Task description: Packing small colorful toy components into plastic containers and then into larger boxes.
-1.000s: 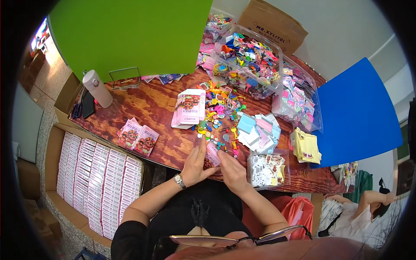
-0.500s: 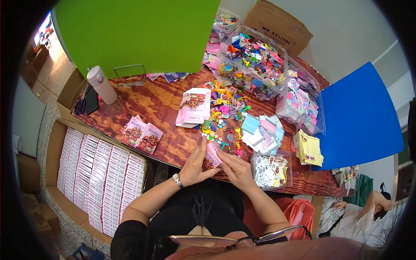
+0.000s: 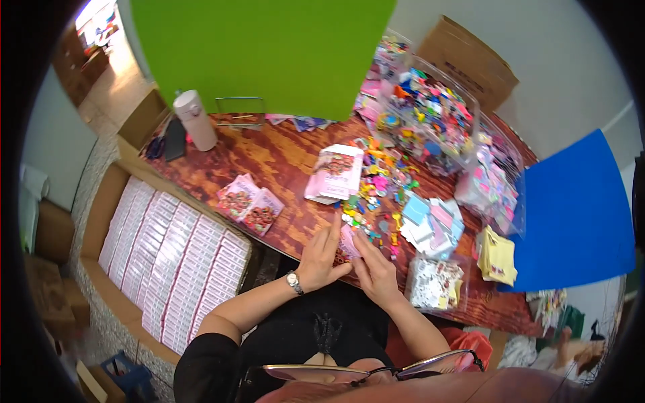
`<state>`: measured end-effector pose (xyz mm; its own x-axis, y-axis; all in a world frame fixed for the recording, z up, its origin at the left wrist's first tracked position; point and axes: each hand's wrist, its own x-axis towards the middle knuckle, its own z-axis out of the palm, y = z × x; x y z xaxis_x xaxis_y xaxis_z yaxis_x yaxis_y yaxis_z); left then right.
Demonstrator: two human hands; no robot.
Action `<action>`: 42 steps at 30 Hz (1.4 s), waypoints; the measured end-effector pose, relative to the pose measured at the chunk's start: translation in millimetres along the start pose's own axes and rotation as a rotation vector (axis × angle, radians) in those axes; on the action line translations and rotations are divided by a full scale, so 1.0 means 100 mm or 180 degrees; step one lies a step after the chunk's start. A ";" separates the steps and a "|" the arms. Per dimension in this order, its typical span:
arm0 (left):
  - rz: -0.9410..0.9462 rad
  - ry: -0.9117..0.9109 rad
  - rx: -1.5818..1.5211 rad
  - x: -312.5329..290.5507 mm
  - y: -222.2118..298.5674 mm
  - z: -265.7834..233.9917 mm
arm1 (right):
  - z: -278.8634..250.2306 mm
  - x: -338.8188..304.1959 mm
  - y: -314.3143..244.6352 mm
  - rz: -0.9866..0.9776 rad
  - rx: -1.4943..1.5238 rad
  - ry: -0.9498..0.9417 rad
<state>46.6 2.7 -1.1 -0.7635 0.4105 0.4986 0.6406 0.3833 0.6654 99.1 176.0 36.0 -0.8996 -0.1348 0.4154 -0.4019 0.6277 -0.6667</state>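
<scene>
At the table's near edge I hold a small pink printed box (image 3: 347, 243) between both hands. My left hand (image 3: 321, 260) lies along its left side, fingers stretched forward and thumb toward me. From the other side my right hand (image 3: 376, 270) presses on it, its fingers covering part of the box. Just beyond my fingers is a loose spread of tiny colourful plastic toys (image 3: 379, 183). A stack of flat pink-and-white boxes (image 3: 334, 173) lies left of the toys. More pink printed packs (image 3: 236, 199) lie to the left.
Blue, pink and white cards (image 3: 418, 211) lie right of the toys, near a clear tray of small printed pieces (image 3: 433, 282) and yellow packets (image 3: 497, 257). Filled clear bins (image 3: 437, 114) stand behind. A bottle (image 3: 195, 121) stands back left; a carton of pink boxes (image 3: 168, 248) sits left.
The whole view has swung, so the table's things appear farther right and lower, somewhat blurred. Both hands keep hold of the pink box in nearly the same pose.
</scene>
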 end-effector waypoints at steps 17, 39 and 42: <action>-0.0183 0.0445 0.0407 -0.15 -0.26 -0.35 | 0.17 0.54 0.08 -0.0298 0.0545 -0.0914; 0.0000 0.0968 0.0568 -0.24 -0.23 -0.10 | 0.36 0.37 0.02 -0.0942 -0.0003 -0.0245; 0.0019 0.0960 0.0760 -0.21 -0.21 -0.06 | 0.43 0.36 0.06 -0.0878 0.0043 -0.0070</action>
<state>48.6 -18.9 -22.4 -0.7267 0.1651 0.6669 0.6191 0.5781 0.5315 57.0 142.3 20.2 -0.7593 -0.3158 0.5690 -0.6343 0.5546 -0.5386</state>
